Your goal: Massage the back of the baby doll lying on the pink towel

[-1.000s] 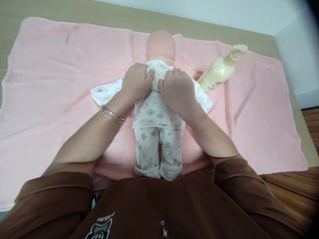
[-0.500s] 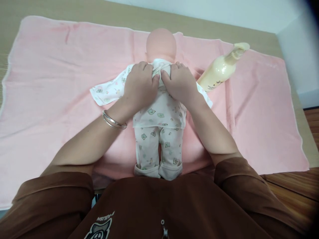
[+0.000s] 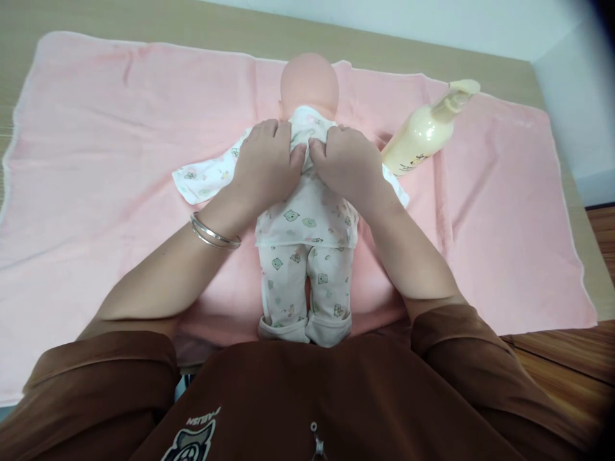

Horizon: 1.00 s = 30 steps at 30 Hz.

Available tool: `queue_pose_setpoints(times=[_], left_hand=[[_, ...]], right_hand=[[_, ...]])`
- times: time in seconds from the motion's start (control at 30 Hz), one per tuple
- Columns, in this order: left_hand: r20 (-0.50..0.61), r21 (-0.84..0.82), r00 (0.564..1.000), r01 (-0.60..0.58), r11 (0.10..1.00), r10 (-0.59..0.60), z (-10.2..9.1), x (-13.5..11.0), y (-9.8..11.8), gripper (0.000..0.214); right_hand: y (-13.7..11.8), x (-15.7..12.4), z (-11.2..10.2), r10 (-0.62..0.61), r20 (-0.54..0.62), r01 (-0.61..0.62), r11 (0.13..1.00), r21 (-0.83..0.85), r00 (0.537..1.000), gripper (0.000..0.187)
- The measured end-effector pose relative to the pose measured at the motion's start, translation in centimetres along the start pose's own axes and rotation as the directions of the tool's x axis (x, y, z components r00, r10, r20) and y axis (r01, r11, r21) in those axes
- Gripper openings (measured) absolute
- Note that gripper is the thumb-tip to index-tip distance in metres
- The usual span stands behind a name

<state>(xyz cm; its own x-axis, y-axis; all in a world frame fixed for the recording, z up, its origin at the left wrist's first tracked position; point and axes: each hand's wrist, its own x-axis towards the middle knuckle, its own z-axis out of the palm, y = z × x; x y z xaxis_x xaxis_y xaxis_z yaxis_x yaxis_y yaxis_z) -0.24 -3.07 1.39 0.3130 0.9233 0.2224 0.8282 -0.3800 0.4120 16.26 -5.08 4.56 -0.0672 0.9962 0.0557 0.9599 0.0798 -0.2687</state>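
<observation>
A baby doll (image 3: 309,83) lies face down on a pink towel (image 3: 110,128), its bald head away from me, dressed in a white printed top and trousers (image 3: 307,269). My left hand (image 3: 266,163) and my right hand (image 3: 348,163) rest side by side on the doll's upper back. Both have their fingers curled, thumbs almost touching, pinching up the cloth of the top near the collar. A silver bangle (image 3: 214,232) circles my left wrist.
A cream pump bottle (image 3: 425,137) lies tilted on the towel just right of the doll's shoulder, close to my right hand. The towel covers a wooden table (image 3: 192,25). A white wall runs behind it, and wood floor shows at the right.
Both hands slid up the doll's back toward its neck and drew together, bunching the top's cloth at the collar. The doll and bottle stay where they were.
</observation>
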Motion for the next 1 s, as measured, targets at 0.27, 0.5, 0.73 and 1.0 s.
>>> queue_pose_setpoints(times=[0.27,0.5,0.73,1.0], left_hand=[[-0.063,-0.148,0.998,-0.031,0.989,0.021,0.3,0.0,0.0,0.025],[-0.006,-0.17,0.998,0.054,0.984,-0.056,1.6,2.1,-1.8,0.029],[-0.035,-0.064,0.999,-0.032,0.997,0.03,0.1,-0.4,0.5,0.036],[-0.055,-0.135,0.998,-0.034,0.99,0.026,1.2,1.2,-1.5,0.024]], right_hand=[[-0.3,-0.2,0.2,-0.033,0.005,0.034,0.999,-0.042,0.999,0.064],[-1.3,-1.7,0.8,-0.131,-0.054,0.125,0.988,-0.095,0.99,0.057],[0.6,0.7,0.0,-0.015,0.015,0.013,0.996,0.094,1.0,0.047],[-1.1,-0.8,0.1,-0.096,0.0,0.095,0.988,-0.121,0.995,0.055]])
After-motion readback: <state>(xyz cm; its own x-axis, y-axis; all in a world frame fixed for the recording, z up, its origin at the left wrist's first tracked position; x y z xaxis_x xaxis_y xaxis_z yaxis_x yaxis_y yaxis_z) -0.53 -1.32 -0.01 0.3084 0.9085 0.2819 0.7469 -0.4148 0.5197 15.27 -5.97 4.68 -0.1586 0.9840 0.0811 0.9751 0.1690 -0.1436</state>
